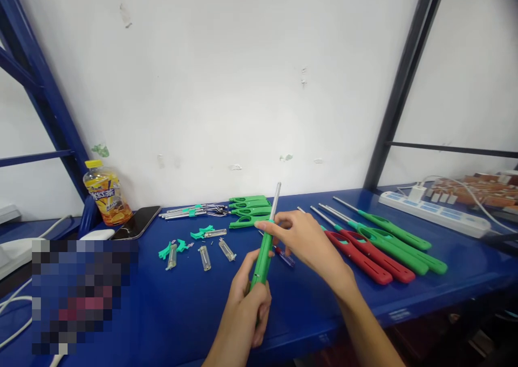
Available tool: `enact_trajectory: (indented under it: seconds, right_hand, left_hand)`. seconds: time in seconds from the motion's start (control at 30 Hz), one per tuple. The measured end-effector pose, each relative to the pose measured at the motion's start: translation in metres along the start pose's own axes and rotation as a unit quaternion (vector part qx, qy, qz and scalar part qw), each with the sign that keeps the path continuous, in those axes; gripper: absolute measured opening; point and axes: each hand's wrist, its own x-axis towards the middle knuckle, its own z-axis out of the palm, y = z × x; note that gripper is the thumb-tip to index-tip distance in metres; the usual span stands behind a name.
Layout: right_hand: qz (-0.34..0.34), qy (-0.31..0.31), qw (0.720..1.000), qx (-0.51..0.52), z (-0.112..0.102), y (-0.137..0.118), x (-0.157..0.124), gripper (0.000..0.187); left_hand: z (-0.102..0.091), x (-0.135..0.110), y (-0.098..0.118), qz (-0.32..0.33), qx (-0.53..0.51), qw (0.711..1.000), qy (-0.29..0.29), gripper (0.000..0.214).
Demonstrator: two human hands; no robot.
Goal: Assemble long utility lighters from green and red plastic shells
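My left hand is wrapped round the green handle of a long-nosed lighter, which points up and away with its metal tube at the top. My right hand pinches the lighter near the teal collar where the tube meets the handle. Under my hands, on the blue table, lies a small screwdriver with a blue and red handle.
Finished green and red lighters lie in a row at the right. Green handle shells, metal tubes, teal parts and clear fuel tanks lie behind. An iced-tea bottle, a phone and a power strip stand further out.
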Motion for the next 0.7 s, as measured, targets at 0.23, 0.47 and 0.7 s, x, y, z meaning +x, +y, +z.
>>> enact_trajectory:
  seconds: [0.23,0.47,0.7]
  right_hand:
    - [-0.008,0.009,0.999,-0.03,0.007,-0.004,-0.002,0.059]
    - [-0.005,-0.001,1.0,-0.03,0.008,-0.004,-0.001,0.057]
    - [0.0,0.003,0.998,-0.059,0.012,-0.002,0.0,0.053]
  left_hand:
    - [0.001,-0.005,0.008,-0.03,-0.023,0.999,0.012,0.059]
    - [0.003,-0.004,0.007,-0.017,-0.019,1.0,0.002,0.055]
    - [0.001,-0.001,0.005,-0.016,-0.039,0.999,0.001,0.061]
